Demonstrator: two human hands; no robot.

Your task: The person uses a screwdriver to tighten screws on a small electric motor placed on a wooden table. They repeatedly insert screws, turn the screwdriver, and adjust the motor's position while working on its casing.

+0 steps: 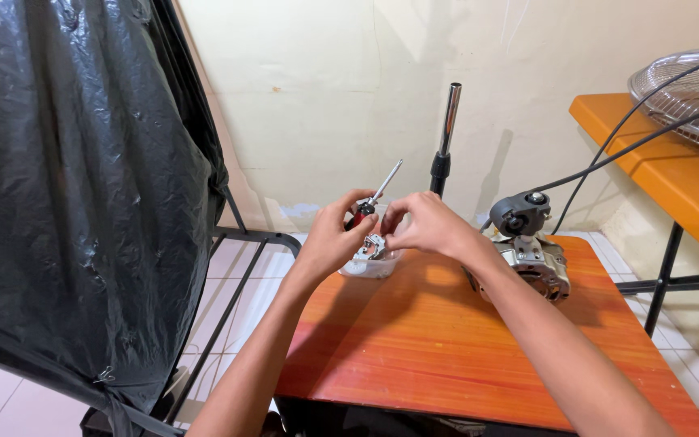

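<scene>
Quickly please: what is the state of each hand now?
Left hand: closed on the screwdriver.
Right hand: fingers pinched at a small metal part; whether it holds it cannot be told.

Glossy wooden table, shiny metal screwdriver

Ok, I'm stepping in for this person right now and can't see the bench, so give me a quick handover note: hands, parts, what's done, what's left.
Left hand: holds a red-handled screwdriver, shaft pointing up and to the right.
Right hand: fingertips pinch at a small metal part, which the left hand also steadies, just above a small clear container at the far edge of the orange-brown table.
Fan motor assembly with its black cable sits on the table to the right, untouched.
Fan grille lies on the orange bench, so the fan is already apart.
Left: the small part is still in hand, not set down.
</scene>
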